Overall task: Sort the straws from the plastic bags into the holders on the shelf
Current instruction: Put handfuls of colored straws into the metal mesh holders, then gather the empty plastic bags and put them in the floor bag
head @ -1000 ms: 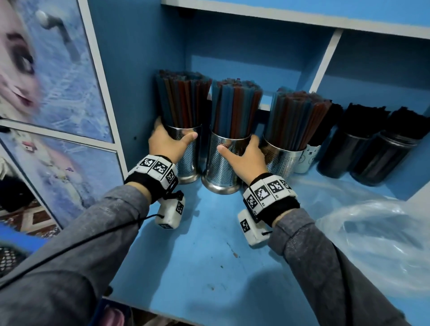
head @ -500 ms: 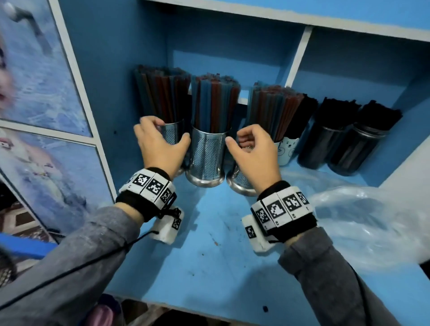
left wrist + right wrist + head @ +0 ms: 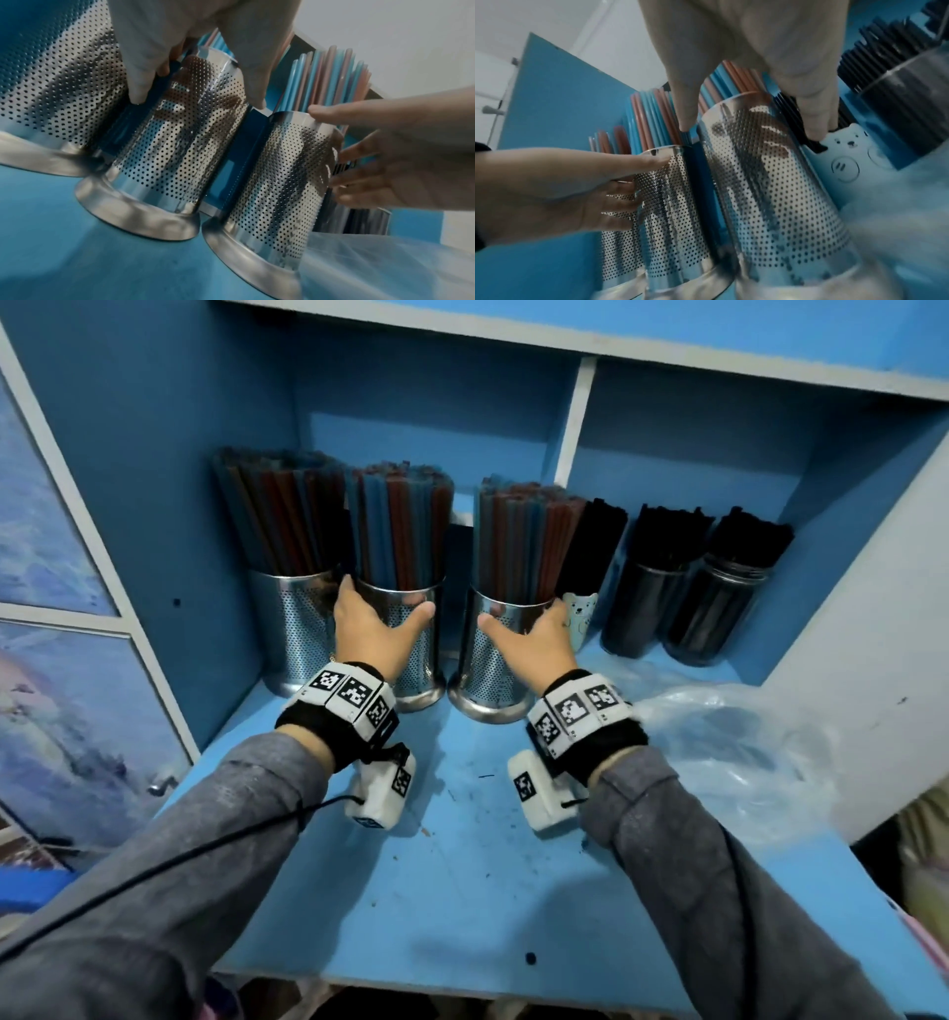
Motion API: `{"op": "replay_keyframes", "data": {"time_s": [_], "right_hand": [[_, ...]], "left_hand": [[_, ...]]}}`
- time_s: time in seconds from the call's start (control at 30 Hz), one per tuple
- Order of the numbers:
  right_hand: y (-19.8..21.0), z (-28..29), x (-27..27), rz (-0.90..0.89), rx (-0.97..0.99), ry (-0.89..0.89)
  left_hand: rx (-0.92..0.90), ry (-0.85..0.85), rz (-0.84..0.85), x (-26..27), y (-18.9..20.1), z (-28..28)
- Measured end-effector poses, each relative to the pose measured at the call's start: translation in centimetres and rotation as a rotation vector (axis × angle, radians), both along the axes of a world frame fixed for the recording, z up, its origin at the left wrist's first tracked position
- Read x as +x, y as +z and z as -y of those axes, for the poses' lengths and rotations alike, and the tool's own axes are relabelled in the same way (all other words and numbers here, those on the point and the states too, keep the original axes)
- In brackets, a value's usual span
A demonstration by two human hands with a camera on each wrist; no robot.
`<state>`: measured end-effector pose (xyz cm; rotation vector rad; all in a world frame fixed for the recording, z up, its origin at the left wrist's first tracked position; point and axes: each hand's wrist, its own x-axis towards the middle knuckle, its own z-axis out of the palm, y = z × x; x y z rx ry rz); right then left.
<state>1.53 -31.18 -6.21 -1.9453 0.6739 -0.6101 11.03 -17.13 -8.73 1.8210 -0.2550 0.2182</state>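
Note:
Three perforated steel holders packed with blue and red straws stand in a row on the blue shelf (image 3: 462, 865). My left hand (image 3: 385, 608) grips the middle holder (image 3: 418, 654) near its rim, thumb on the right side and fingers between it and the left holder (image 3: 287, 634). My right hand (image 3: 521, 621) grips the right holder (image 3: 488, 670), thumb on the left and fingers against the bear cup (image 3: 580, 618). The left wrist view shows the middle holder (image 3: 180, 142) and the right holder (image 3: 277, 182). The right wrist view shows both too, the right holder (image 3: 770, 182) being nearer.
The white bear cup and two dark jars (image 3: 683, 613) hold black straws at the back right. A crumpled clear plastic bag (image 3: 729, 752) lies on the shelf at the right. The cabinet wall (image 3: 179, 505) closes the left side, and a white divider (image 3: 575, 418) stands behind.
My left hand has moved from the leftmost holder to the middle one. My right hand has settled around the right holder. The view has shifted down and back.

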Motion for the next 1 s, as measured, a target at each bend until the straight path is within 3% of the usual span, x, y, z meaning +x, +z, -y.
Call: {"op": "replay_keyframes", "data": {"time_s": [0.27, 0.33, 0.43, 0.5, 0.57, 0.67, 0.8, 0.9, 1.0], "right_hand": [[-0.6, 0.1, 0.1, -0.005, 0.026, 0.006], [-0.4, 0.4, -0.6, 0.027, 0.038, 0.030], [0.6, 1.0, -2.6, 0.090, -0.054, 0.051], [1.8, 1.8, -4.3, 0.137, -0.131, 0.060], [3.0, 2.8, -6.5, 0.214, -0.193, 0.079], [4.2, 5.3, -11.0, 0.255, -0.344, 0.079], [4.6, 9.6, -16.6, 0.187, -0.420, -0.035], [3.5, 13.1, -20.0, 0.005, -0.423, -0.150], [1.5, 16.2, -22.7, -0.284, -0.317, -0.245]], "left_hand": [[0.028, 0.039, -0.008, -0.2, -0.3, -0.1], [0.027, 0.120, -0.002, -1.5, -0.1, 0.1], [0.053, 0.259, 0.100, -4.1, 0.4, 0.9], [0.051, 0.267, 0.238, -5.7, 1.0, 1.7], [-0.016, 0.162, 0.400, -7.4, 1.6, 3.2], [-0.128, -0.161, 0.500, -10.8, 2.4, 6.4], [0.033, -0.602, 0.542, -14.4, 2.2, 10.7], [0.233, -0.820, 0.566, -16.2, 1.4, 13.0], [0.331, -0.903, 0.522, -17.8, 0.3, 14.4]]}}
